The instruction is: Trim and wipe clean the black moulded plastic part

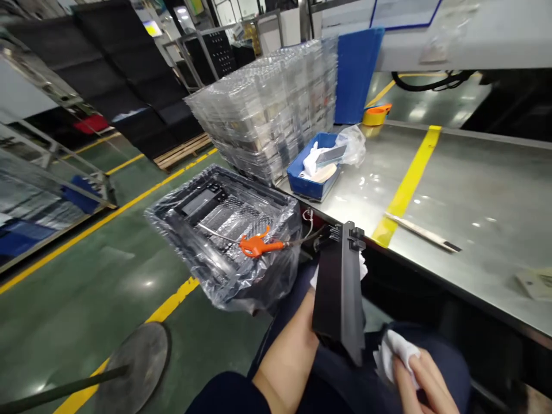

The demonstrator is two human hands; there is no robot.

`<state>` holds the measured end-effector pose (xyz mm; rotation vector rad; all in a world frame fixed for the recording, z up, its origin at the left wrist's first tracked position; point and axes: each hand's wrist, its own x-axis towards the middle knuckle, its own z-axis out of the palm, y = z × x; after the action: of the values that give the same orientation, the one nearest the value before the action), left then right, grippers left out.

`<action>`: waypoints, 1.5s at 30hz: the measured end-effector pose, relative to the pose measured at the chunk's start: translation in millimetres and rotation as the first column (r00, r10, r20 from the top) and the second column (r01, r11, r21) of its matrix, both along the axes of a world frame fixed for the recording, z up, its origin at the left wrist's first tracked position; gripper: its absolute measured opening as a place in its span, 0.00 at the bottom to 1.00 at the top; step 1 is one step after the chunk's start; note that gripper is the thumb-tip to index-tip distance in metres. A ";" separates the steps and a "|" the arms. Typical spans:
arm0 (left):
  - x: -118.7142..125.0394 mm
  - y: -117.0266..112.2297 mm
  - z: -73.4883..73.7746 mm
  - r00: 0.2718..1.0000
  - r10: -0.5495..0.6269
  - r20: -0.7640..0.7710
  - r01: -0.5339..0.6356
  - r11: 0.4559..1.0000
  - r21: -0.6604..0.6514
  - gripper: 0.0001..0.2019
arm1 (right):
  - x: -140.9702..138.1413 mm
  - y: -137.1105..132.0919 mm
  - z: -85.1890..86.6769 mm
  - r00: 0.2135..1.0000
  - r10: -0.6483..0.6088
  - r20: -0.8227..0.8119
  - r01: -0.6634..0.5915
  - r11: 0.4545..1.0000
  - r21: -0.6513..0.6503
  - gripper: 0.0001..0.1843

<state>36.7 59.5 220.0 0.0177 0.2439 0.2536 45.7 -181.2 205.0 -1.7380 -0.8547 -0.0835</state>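
My left hand (309, 313) holds up a long black part (332, 293) with a ribbed edge and small clips at its top end. The part hides most of its fingers, and white cloth (363, 266) shows behind the part. My right hand (425, 376), lower right, pinches a crumpled white cloth (397, 349) a short way from the part. An orange air blow gun (259, 246) lies over a plastic-lined bin (219, 290). Inside that bin is a similar black part (200, 204) with a grey panel.
On the metal table (478, 195) lie a thin white stick with a dark tip (425, 233), yellow tape (409, 178), an orange tape roll (375, 116) and a blue box (308, 187) of cloths. Stacked clear trays (267, 98) stand behind. A round stand base (133, 368) sits lower left.
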 end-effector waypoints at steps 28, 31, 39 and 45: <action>-2.4 -5.1 30.5 0.962 -0.254 0.102 0.249 0.967 0.061 0.25 | 38.0 -23.5 40.4 0.973 -0.034 0.228 0.047 0.997 -0.055 0.22; -4.8 -5.6 33.5 0.968 -0.231 0.096 0.227 0.973 0.047 0.29 | 42.3 -17.0 53.6 0.942 0.193 0.275 -0.178 0.981 -0.078 0.17; 0.8 -13.5 38.6 0.960 -0.279 0.041 0.276 0.960 0.053 0.30 | 75.3 8.5 52.4 0.824 0.424 0.375 -0.328 0.897 -0.295 0.25; -4.7 -5.4 33.6 0.961 -0.277 -0.012 0.277 0.960 0.036 0.30 | 57.8 -10.4 62.2 0.783 0.544 0.301 -0.459 0.833 -0.309 0.22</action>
<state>32.0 54.0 253.6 0.0888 0.2401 -0.0213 103.5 -191.6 267.3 -1.6568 -1.6557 0.0410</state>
